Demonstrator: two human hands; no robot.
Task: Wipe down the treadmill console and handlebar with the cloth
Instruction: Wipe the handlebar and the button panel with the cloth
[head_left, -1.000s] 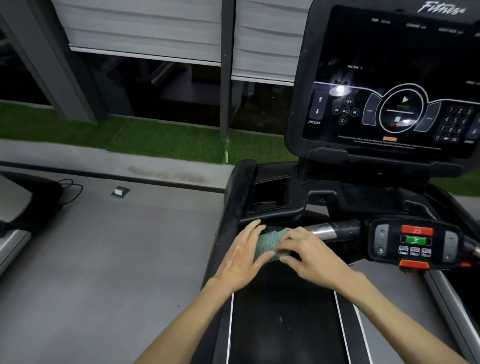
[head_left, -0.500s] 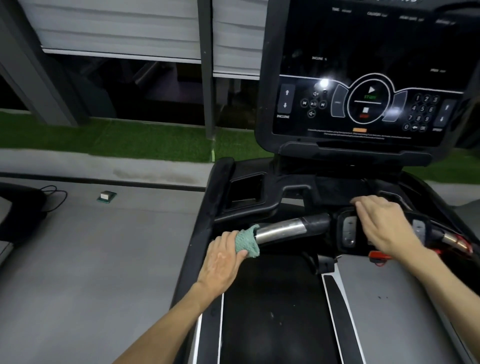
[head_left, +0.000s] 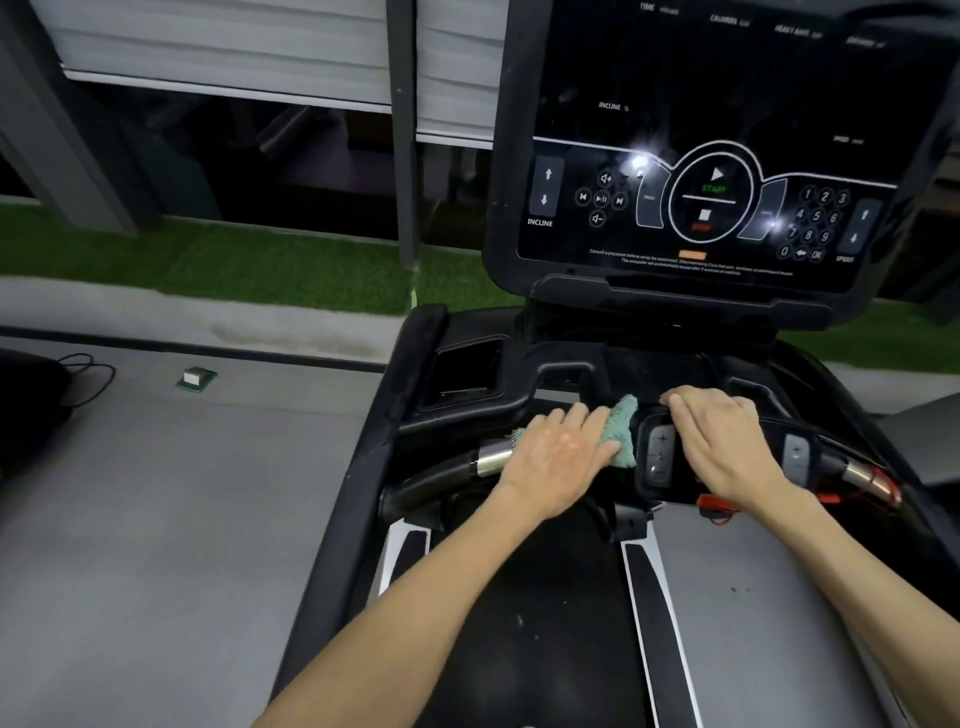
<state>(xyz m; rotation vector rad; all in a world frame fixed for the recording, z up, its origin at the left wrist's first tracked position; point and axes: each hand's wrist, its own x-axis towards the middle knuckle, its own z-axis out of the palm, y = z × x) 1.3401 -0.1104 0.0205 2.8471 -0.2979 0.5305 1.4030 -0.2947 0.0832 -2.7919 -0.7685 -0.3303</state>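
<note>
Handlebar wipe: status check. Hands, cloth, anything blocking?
Left hand holds cloth on handlebar, next to control pad. Right hand rests flat on control pad, holding nothing. Only that hand lies beyond the cloth.

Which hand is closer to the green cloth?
Left. The left hand holds the green cloth against the handlebar, right on top of it. The right hand rests on the button panel, just to the cloth's right, with a small gap between them.
</note>
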